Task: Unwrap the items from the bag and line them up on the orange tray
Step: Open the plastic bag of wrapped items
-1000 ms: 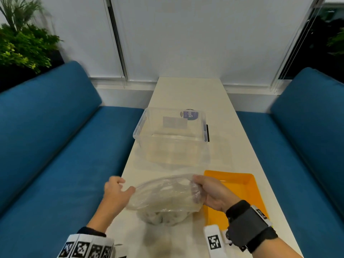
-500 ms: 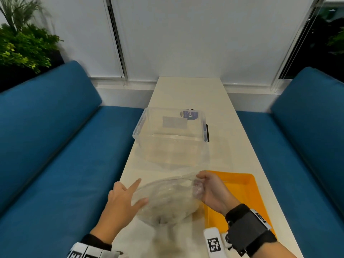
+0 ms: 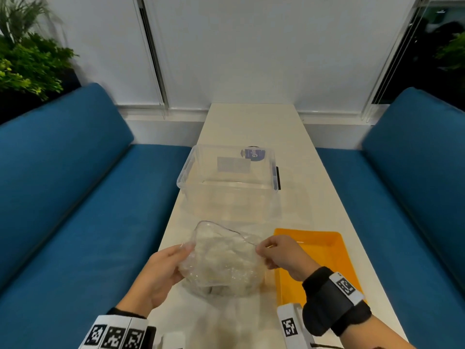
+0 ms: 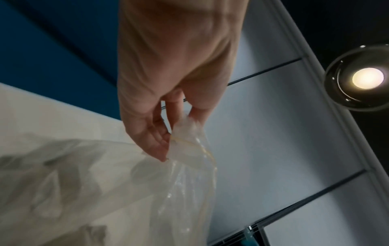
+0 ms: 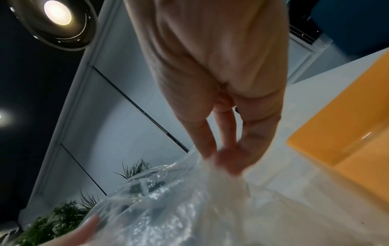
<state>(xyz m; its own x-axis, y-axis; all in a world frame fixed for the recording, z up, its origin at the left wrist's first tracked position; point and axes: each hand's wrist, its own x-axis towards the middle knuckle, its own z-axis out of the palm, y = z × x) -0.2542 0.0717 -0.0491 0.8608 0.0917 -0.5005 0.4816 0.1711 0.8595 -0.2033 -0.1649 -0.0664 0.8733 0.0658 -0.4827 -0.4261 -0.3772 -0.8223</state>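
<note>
A clear plastic bag [image 3: 221,263] with pale wrapped items inside rests on the white table [image 3: 251,122], near its front edge. My left hand [image 3: 185,248] pinches the bag's left rim between thumb and fingers; the left wrist view shows the pinch on the bag [image 4: 189,166]. My right hand [image 3: 261,248] pinches the right rim, with the bag [image 5: 168,208] bunched under its fingertips in the right wrist view. The bag's mouth gapes upward between the hands. The orange tray [image 3: 334,250] lies just right of the bag, holding nothing I can see, its corner [image 5: 347,141] close to my right hand.
A clear plastic storage bin [image 3: 226,182] stands on the table behind the bag and tray. Blue sofas [image 3: 63,210] flank the narrow table on both sides. A green plant [image 3: 27,64] sits at the back left, beyond the sofa.
My left hand, spread against the bag half a second ago, now pinches its left rim. The bag has been pulled wider at the mouth and sits a little nearer me.
</note>
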